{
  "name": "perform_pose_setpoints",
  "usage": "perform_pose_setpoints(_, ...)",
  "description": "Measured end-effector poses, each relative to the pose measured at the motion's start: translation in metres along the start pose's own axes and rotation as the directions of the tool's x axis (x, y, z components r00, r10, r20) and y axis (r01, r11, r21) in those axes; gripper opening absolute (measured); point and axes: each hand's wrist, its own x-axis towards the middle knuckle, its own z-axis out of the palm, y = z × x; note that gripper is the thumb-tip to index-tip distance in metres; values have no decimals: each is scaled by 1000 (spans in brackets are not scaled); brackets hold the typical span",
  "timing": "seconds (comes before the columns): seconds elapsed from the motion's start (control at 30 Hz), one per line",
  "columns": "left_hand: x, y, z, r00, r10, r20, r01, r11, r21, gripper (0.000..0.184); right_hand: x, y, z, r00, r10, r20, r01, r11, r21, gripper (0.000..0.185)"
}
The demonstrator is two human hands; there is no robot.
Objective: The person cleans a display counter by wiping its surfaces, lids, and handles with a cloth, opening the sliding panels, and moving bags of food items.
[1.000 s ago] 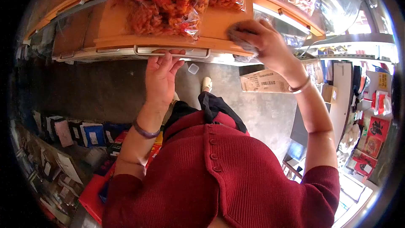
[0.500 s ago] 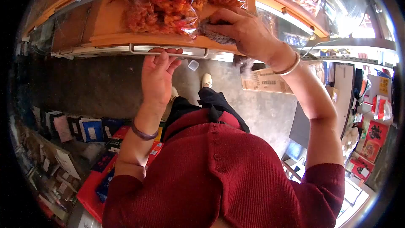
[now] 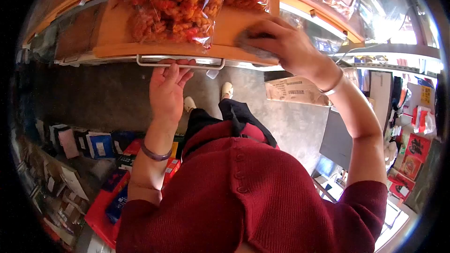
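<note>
Across orange bench (image 3: 229, 33), apparently wiping with grey wad (image 3: 251, 48) held in right hand (image 3: 293, 47); gripping white handle (image 3: 207, 67) with left hand (image 3: 168, 84). Next, avoid filled bag (image 3: 173, 11).

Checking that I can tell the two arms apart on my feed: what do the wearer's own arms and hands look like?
Both arms have dark red ribbed knit sleeves that end near the elbow, leaving the forearms bare. The left hand has a dark bangle at its wrist; the right hand has a paler, thinner bangle. Neither wears a glove.
</note>
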Motion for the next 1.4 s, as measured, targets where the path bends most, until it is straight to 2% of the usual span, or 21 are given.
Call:
perform_pose_setpoints(0.07, 2, -5, -3, 1000, 15, 11, -15, 1000, -15, 15, -30, 6, -9, 972, 229, 48, -230, 973, 20, 33)
perform_pose_setpoints(0.2, 1, -7, -4, 999, 41, 25, -40, 999, -19, 15, 11, -5, -3, 957, 281, -75, -289, 946, -144, 42)
perform_pose_setpoints(0.23, 1, -7, -4, 999, 44, 25, -44, 999, -15, 15, 16, 2, 10, 919, 393, -25, -392, 905, -167, 46)
perform_pose_setpoints(0.53, 1, -8, -2, 999, 53, -4, -54, 998, -13, 14, -1, 8, 7, 949, 305, -81, -314, 936, -158, 38)
perform_pose_setpoints(0.63, -8, 4, 2, 996, -15, -93, 32, 984, 178, 15, 6, 2, 11, 952, 280, -126, -291, 954, -72, 36)
perform_pose_setpoints(0.7, -27, 8, -12, 967, -167, 194, -6, 742, 671, 8, -21, 6, 16, 936, 334, -115, -336, 942, -1, 37)
perform_pose_setpoints(0.73, -40, 27, 12, 930, -316, 185, -9, 486, 874, 5, -29, 6, 14, 919, 387, -80, -381, 921, 78, 39)
perform_pose_setpoints(0.77, -48, 35, 39, 940, -236, 247, -117, 458, 881, 4, -28, 2, 11, 917, 386, -98, -381, 922, 71, 39)
perform_pose_setpoints(0.8, -44, 41, 59, 845, -100, 526, -483, 281, 829, 7, -26, -5, 8, 897, 433, -90, -418, 896, 149, 42)
perform_pose_setpoints(0.83, -33, 46, 79, 639, -28, 769, -767, 52, 639, 12, -24, -10, 6, 876, 476, -79, -449, 865, 223, 45)
perform_pose_setpoints(0.87, -22, 52, 105, 504, 32, 863, -857, -99, 505, 17, -24, -11, 6, 875, 474, -98, -446, 868, 219, 45)
perform_pose_setpoints(0.9, -8, 54, 132, 347, 63, 936, -901, -253, 351, 22, -25, -10, 9, 865, 481, -140, -435, 860, 266, 46)
perform_pose_setpoints(0.97, 29, 38, 172, 225, -15, 974, -860, -472, 192, 30, -31, -14, 15, 824, 498, -271, -368, 833, 413, 43)
perform_pose_setpoints(1.03, 70, 16, 180, 244, -138, 960, -717, -693, 82, 34, -45, -14, 22, 811, 547, -207, -406, 782, 474, 41)
perform_pose_setpoints(1.13, 94, 10, 175, 287, -213, 934, -684, -728, 44, 33, -66, -8, 28, 787, 609, -98, -441, 666, 601, 43)
perform_pose_setpoints(1.17, 96, 9, 171, 284, -212, 935, -694, -718, 48, 28, -75, -6, 36, 610, 785, 105, -316, 120, 941, 45)
perform_pose_setpoints(1.2, 96, 10, 168, 275, -237, 932, -700, -714, 25, 28, -75, -7, 37, 492, 775, 396, 0, -454, 891, 47)
perform_pose_setpoints(1.27, 95, 12, 163, 292, -173, 941, -716, -692, 95, 22, -78, -2, 28, 457, 806, 377, 250, -523, 815, 48)
perform_pose_setpoints(1.33, 90, 11, 162, 251, -135, 959, -715, -693, 90, 12, -74, 1, 9, 453, 854, 257, 303, -418, 857, 46)
perform_pose_setpoints(1.37, 88, 9, 159, 221, -18, 975, -704, -695, 146, 11, -63, -3, 0, 443, 887, 131, 430, -338, 837, 47)
perform_pose_setpoints(1.4, 88, 6, 157, 188, 100, 977, -694, -690, 204, 9, -52, -2, 1, 397, 916, 54, 408, -229, 884, 46)
